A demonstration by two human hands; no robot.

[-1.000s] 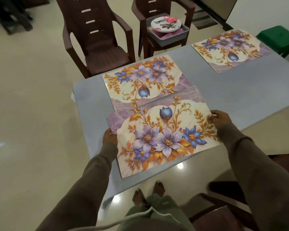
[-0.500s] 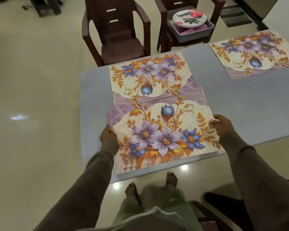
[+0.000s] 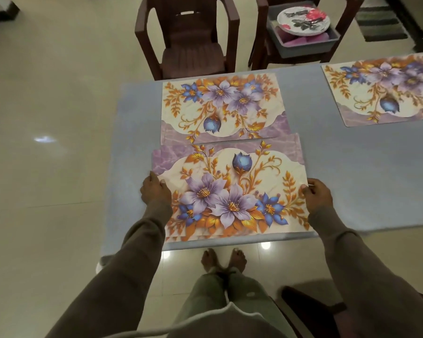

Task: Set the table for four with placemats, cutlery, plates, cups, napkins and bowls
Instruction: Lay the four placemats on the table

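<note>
A floral placemat [image 3: 230, 191] is held at its two short edges near the front edge of the grey tabletop [image 3: 352, 179]. The left hand [image 3: 155, 191] is closed on the left edge, thumb on top, and the right hand [image 3: 318, 193] is pinched on the right edge in the same way. The far edge of this placemat is laid just over the near edge of a second placemat [image 3: 224, 108], which is spread flat further back. A third placemat [image 3: 383, 90] is seen well apart to the right, cut off by the frame. Behind the tabletop, an empty brown chair [image 3: 188, 42] is placed, and beside it another chair is loaded with a grey bin [image 3: 303, 40] topped by a flowered plate [image 3: 303, 20].
</note>
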